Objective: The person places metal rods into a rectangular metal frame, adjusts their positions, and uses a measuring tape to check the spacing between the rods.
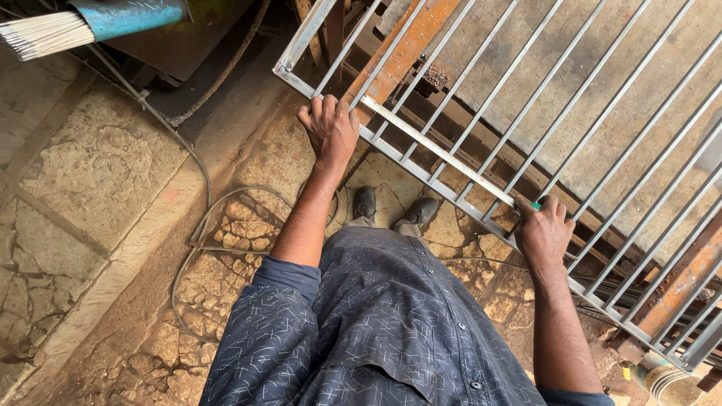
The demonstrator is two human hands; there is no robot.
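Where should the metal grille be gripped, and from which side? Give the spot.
Take the metal grille by its near frame rail, coming from above on the person's side. That rail runs bare along the near edge, and the left hand and right hand sit on it spread well apart, probably balancing its broad span.
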